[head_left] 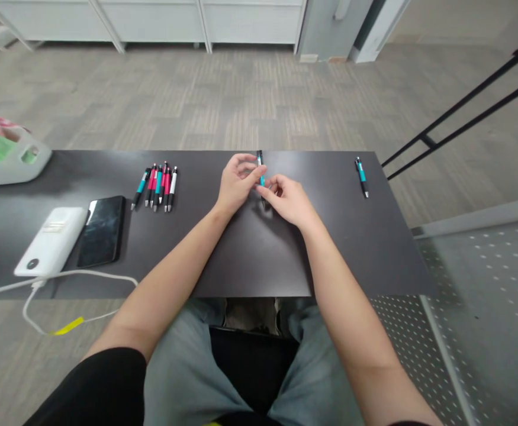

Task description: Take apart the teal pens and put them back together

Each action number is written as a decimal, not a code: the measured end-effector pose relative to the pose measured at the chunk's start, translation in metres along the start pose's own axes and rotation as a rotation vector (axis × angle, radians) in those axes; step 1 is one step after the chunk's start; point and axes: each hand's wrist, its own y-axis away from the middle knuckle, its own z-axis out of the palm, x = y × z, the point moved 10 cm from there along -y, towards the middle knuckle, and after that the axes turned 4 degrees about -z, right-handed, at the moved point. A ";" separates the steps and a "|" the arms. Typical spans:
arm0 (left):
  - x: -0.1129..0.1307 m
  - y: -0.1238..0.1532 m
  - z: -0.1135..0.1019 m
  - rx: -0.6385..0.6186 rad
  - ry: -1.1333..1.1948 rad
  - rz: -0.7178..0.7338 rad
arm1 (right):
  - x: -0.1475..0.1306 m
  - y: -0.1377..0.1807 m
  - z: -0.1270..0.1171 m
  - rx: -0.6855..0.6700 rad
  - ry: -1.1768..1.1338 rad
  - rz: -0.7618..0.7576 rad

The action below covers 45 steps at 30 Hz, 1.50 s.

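I had the slim black-and-teal click pen [260, 165] pinched between both hands over the middle of the dark matte surface [250, 254]. My left hand [236, 183] closed its grip on the pen's upper part, fingers curled round the barrel, so only the black top end stuck out above them. My right hand [288, 198] closed on the lower part; my fingers hid the tip completely, and I could not tell whether it touched the surface. Off to my left lay a tight row of pink, teal and white pens [157, 186], so close together that their count was hard to make out. One lone black-and-teal pen [362, 176] lay well apart on my right. A black phone [102, 231] sat just beside a white power bank [52, 239], whose white cable [76, 275] ran off the edge. A pale grey basket [7, 154] was cut off at the frame's left side.
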 end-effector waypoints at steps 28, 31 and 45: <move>0.011 -0.019 -0.020 -0.041 0.134 0.079 | 0.014 -0.016 -0.028 0.162 -0.183 -0.010; 0.001 -0.019 -0.014 -0.073 0.190 -0.067 | 0.008 -0.013 -0.019 0.087 -0.032 -0.055; 0.013 0.009 0.009 -0.006 0.225 -0.042 | -0.011 -0.008 -0.017 0.103 0.129 -0.140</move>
